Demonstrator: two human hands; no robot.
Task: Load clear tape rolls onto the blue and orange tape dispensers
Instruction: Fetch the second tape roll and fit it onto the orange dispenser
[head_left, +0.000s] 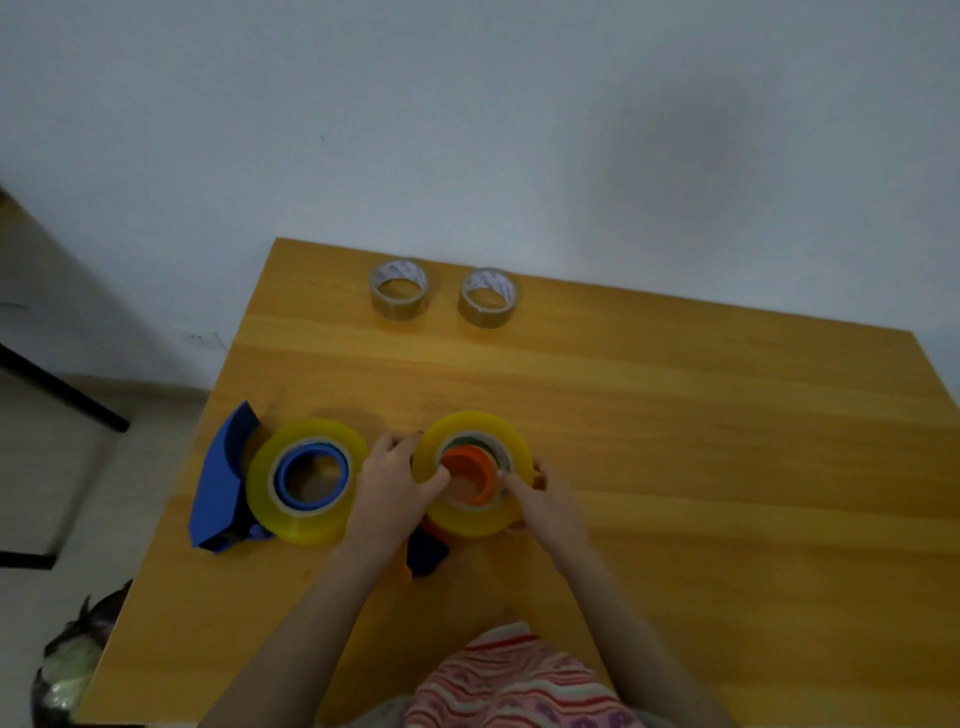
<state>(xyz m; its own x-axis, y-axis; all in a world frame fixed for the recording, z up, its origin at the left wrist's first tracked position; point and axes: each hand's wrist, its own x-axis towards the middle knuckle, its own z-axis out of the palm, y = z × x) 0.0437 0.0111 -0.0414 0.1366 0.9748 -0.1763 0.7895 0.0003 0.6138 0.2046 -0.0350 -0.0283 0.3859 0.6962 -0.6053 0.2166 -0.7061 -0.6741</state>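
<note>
Head view, centre: roll (470, 423) clamped between left hand (397, 480) and right hand (537, 501); should be pressed level onto orange hub (467, 470).

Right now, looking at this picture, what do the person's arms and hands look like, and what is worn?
The left hand and right hand are ungloved, and both arms are bare: no sleeves, watch or rings visible. A red, pink and white striped garment shows below.

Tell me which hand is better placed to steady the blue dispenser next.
Left. The left hand grips the orange dispenser's roll on the side facing the blue dispenser; the right hand holds the far side and would likely have to cross over.
</note>
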